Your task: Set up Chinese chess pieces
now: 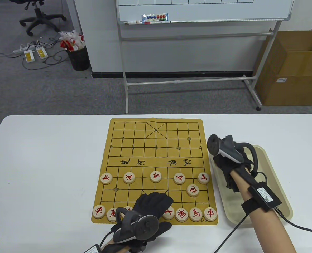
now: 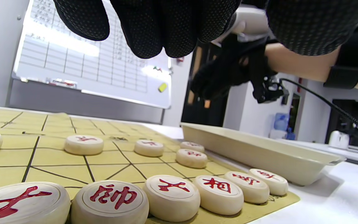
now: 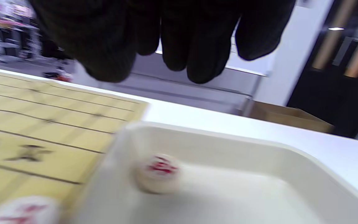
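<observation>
The yellow chess board (image 1: 156,158) lies mid-table. Five red soldier pieces (image 1: 156,176) stand in a row on it, with one cannon piece (image 1: 193,190) behind them on the right. The back row (image 1: 196,214) runs along the near edge. My left hand (image 1: 153,203) hovers over the middle of that row and hides some pieces; in the left wrist view its fingertips (image 2: 148,46) hang above the general piece (image 2: 110,199), holding nothing. My right hand (image 1: 220,160) is over the cream tray (image 1: 273,174). In the blurred right wrist view its fingertips (image 3: 204,68) hang empty above one red piece (image 3: 157,172) in the tray.
The tray (image 2: 259,152) lies right of the board on the white table. Cables trail from both wrists to the near edge. A whiteboard stand and a cardboard box (image 1: 293,68) stand on the floor beyond the table.
</observation>
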Demonstrator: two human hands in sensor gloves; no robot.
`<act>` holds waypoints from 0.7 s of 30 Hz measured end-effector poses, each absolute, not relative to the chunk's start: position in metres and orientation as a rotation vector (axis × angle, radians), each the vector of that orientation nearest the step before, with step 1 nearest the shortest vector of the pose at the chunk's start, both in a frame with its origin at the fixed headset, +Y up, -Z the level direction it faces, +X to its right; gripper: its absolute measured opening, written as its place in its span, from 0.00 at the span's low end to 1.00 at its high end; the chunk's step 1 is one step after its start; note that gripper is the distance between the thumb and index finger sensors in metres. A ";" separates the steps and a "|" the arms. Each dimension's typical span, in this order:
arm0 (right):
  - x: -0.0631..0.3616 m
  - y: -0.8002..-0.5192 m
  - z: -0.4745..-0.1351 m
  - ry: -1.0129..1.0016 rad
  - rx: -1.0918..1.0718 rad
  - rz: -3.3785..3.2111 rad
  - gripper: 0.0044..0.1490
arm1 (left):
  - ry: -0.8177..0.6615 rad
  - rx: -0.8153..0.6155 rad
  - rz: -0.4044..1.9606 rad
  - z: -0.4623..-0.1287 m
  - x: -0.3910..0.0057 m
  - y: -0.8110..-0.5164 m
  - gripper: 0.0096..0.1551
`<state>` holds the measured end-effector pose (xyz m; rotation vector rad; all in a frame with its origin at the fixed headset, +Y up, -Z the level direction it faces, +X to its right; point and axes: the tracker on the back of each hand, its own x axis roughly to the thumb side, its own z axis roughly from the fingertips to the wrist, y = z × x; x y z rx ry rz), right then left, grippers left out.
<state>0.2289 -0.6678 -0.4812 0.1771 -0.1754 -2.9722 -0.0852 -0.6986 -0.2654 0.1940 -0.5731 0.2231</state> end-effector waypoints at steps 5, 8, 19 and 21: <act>0.259 -0.709 -0.497 -0.423 0.214 -3.025 0.46 | -0.575 0.189 0.220 -0.266 -0.085 -0.699 0.50; 0.262 -0.724 -0.501 -0.501 0.187 -3.025 0.48 | -0.576 0.183 0.218 -0.267 -0.085 -0.700 0.50; 0.254 -0.744 -0.505 -0.571 0.140 -2.951 0.52 | -0.578 0.179 0.216 -0.267 -0.084 -0.700 0.49; 0.253 -0.744 -0.505 -0.508 0.135 -2.958 0.51 | -0.578 0.181 0.215 -0.267 -0.083 -0.700 0.49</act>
